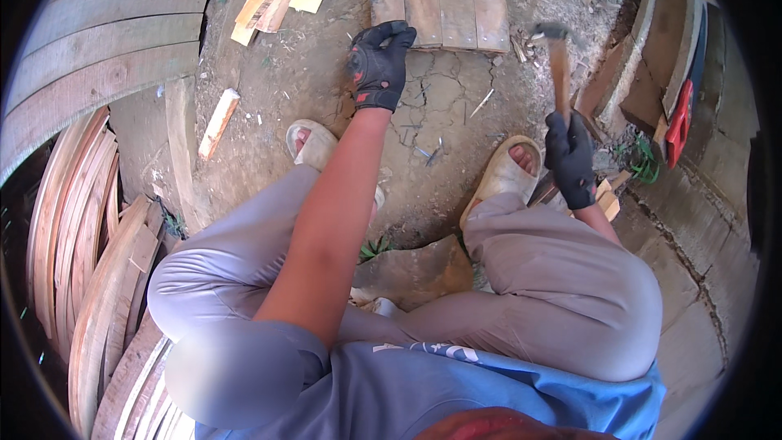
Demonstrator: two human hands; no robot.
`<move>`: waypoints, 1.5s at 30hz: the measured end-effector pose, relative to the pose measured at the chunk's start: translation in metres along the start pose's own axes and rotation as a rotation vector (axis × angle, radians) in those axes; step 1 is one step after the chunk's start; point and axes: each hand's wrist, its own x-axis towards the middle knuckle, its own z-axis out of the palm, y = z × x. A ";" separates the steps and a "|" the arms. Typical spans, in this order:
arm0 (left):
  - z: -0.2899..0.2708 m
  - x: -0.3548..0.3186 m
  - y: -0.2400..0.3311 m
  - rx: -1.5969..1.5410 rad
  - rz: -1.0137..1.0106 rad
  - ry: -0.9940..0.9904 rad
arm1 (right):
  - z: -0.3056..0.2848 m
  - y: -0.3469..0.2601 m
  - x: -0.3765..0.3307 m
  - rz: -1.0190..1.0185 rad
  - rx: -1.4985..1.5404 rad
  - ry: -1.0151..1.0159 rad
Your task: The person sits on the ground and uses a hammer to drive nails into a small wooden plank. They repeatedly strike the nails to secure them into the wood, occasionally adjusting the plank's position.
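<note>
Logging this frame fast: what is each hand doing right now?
Left hand: gloved, holding nothing, fingers curled at the near edge of the wooden panel on the ground.
Right hand: gloved, closed on the handle of a raised hammer.

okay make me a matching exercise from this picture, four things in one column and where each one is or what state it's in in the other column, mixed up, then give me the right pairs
Things:
1. hammer
2. wooden panel
3. loose nails
4. red-handled tool

Places or states:
A. lying on the cracked dirt between the two sandalled feet
B. flat on the ground, the gloved left hand reaching to its near edge
C. raised in the gloved right hand, head blurred
D. resting on the boards at the right edge of the picture

Pairs: 1-C, 2-B, 3-A, 4-D
</note>
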 end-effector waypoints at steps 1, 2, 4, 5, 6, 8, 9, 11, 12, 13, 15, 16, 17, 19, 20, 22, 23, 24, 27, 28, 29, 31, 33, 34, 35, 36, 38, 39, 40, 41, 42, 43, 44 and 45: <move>0.000 0.000 -0.002 -0.020 -0.007 -0.005 | -0.005 -0.016 0.005 -0.106 -0.036 0.048; 0.001 0.001 -0.008 -0.074 -0.022 0.003 | -0.010 -0.039 0.007 -0.137 -0.043 0.031; 0.000 0.001 -0.020 -0.180 -0.053 0.028 | -0.016 -0.094 0.010 -0.203 -0.058 -0.014; -0.001 0.000 -0.014 -0.156 -0.052 0.014 | -0.019 -0.115 0.010 -0.246 -0.106 -0.040; -0.004 -0.003 -0.001 -0.127 -0.052 0.007 | -0.016 -0.129 0.011 -0.255 -0.177 -0.077; -0.003 -0.006 0.007 -0.120 -0.060 0.001 | -0.011 -0.149 0.015 -0.283 -0.326 -0.148; -0.001 -0.007 0.008 -0.140 -0.066 -0.001 | -0.004 -0.149 0.019 -0.371 -0.416 -0.164; 0.000 -0.007 0.020 -0.106 -0.043 -0.023 | 0.006 -0.134 0.032 -0.490 -0.564 -0.163; -0.002 -0.008 0.018 -0.090 -0.037 -0.015 | 0.011 -0.135 0.036 -0.554 -0.633 -0.172; -0.004 -0.008 0.018 -0.074 -0.031 -0.009 | 0.014 -0.137 0.036 -0.553 -0.658 -0.174; -0.006 -0.009 0.015 -0.052 -0.026 0.008 | 0.014 -0.148 0.030 -0.535 -0.660 -0.173; -0.006 -0.010 0.013 -0.046 -0.027 0.020 | 0.016 -0.151 0.029 -0.526 -0.659 -0.175; -0.008 -0.010 0.011 -0.038 -0.028 0.031 | 0.019 -0.151 0.032 -0.546 -0.660 -0.195; -0.007 -0.010 0.019 -0.068 -0.060 0.012 | 0.021 -0.149 0.035 -0.565 -0.675 -0.209; -0.006 -0.009 0.023 -0.082 -0.076 0.001 | 0.023 -0.143 0.039 -0.561 -0.704 -0.209; -0.004 -0.009 0.020 -0.035 -0.030 -0.033 | 0.029 -0.134 0.047 -0.559 -0.754 -0.213; -0.002 -0.009 0.018 -0.012 -0.006 -0.052 | 0.027 -0.132 0.046 -0.557 -0.749 -0.203; -0.002 -0.008 0.012 0.018 0.041 -0.032 | 0.027 -0.138 0.042 -0.561 -0.740 -0.200; 0.002 -0.007 -0.003 0.068 0.125 0.009 | 0.029 -0.152 0.029 -0.596 -0.695 -0.183; 0.003 -0.006 -0.005 0.060 0.117 0.013 | 0.030 -0.155 0.026 -0.608 -0.678 -0.174; 0.004 -0.006 -0.007 0.053 0.107 0.018 | 0.033 -0.149 0.030 -0.584 -0.717 -0.199; 0.009 -0.004 -0.007 0.043 0.089 -0.020 | 0.039 -0.136 0.039 -0.529 -0.796 -0.235; 0.011 -0.002 -0.012 0.109 0.176 -0.015 | 0.035 -0.133 0.039 -0.577 -0.788 -0.208; 0.011 -0.002 -0.018 0.179 0.271 0.009 | 0.034 -0.135 0.037 -0.605 -0.781 -0.198; 0.011 -0.001 -0.024 0.249 0.367 0.031 | 0.033 -0.140 0.034 -0.624 -0.734 -0.175; 0.010 -0.004 -0.022 0.196 0.280 0.033 | 0.032 -0.146 0.029 -0.638 -0.687 -0.159; 0.010 -0.009 -0.004 0.074 0.116 0.024 | 0.030 -0.147 0.026 -0.610 -0.690 -0.149; 0.010 -0.008 -0.009 0.115 0.159 0.016 | 0.031 -0.148 0.026 -0.587 -0.730 -0.163; 0.009 -0.006 -0.015 0.157 0.201 0.008 | 0.033 -0.148 0.027 -0.563 -0.769 -0.177; 0.009 -0.004 -0.021 0.199 0.243 0.000 | 0.036 -0.146 0.031 -0.562 -0.785 -0.200; 0.010 -0.004 -0.021 0.213 0.275 -0.023 | 0.038 -0.141 0.036 -0.550 -0.805 -0.216; 0.011 -0.003 -0.022 0.226 0.308 -0.045 | 0.038 -0.139 0.039 -0.538 -0.826 -0.232; 0.013 -0.002 -0.021 0.239 0.341 -0.067 | 0.033 -0.139 0.037 -0.574 -0.787 -0.196; 0.011 -0.004 -0.019 0.183 0.272 -0.038 | 0.031 -0.143 0.033 -0.615 -0.740 -0.174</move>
